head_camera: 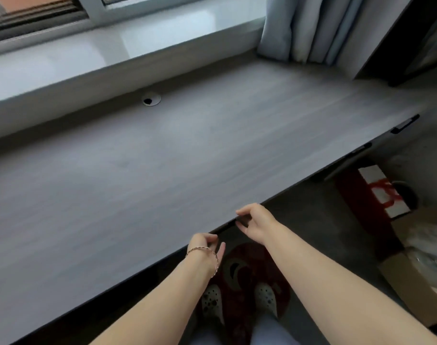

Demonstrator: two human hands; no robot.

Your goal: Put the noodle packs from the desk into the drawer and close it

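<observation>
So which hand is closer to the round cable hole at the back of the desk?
Right. The right hand sits at the desk's front edge, fingers touching it, so it lies nearer the cable hole. The left hand, wearing a bracelet, hangs lower, just below that edge.

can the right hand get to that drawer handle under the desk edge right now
Probably yes. The right hand is already at the desk front edge, fingers curled by the dark handle, with nothing between them.

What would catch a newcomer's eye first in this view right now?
Two bare forearms reach in from below: the right hand has its fingers at the front edge of the grey desk, and the left hand, wearing a bracelet, hangs just below that edge. No noodle packs show on the desk.
</observation>
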